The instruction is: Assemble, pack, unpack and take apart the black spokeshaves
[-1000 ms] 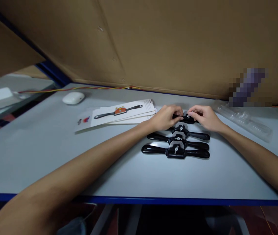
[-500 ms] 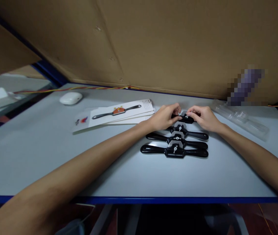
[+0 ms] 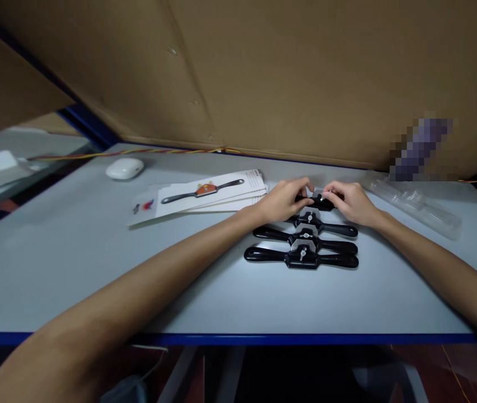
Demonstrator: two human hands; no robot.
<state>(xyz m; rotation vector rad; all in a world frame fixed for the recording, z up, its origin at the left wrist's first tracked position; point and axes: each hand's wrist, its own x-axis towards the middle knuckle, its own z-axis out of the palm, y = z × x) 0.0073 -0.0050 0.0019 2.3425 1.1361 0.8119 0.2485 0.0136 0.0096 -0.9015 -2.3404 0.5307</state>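
Note:
Several black spokeshaves lie in a column on the grey table, each with a metal blade and a silvery screw at its middle. My left hand [image 3: 285,199] is curled around the left part of the farthest spokeshave [image 3: 322,206], its handle mostly hidden under the fingers. My right hand [image 3: 351,202] closes thumb and fingertips at that tool's middle, by its small silvery screw. Nearer to me are a second spokeshave [image 3: 339,230], a third spokeshave [image 3: 339,247] and the nearest spokeshave [image 3: 266,254], all untouched.
White cardboard packages [image 3: 213,193] with a spokeshave picture lie stacked left of my left hand. Clear plastic blister shells [image 3: 425,207] are at the right. A white rounded case [image 3: 125,168] sits at the back left. Behind stands a cardboard wall [image 3: 297,78], with a red-yellow cable [image 3: 158,150] along it.
The view has shifted very slightly. Both hands stay at the farthest spokeshave, with hardly any visible movement of the fingers.

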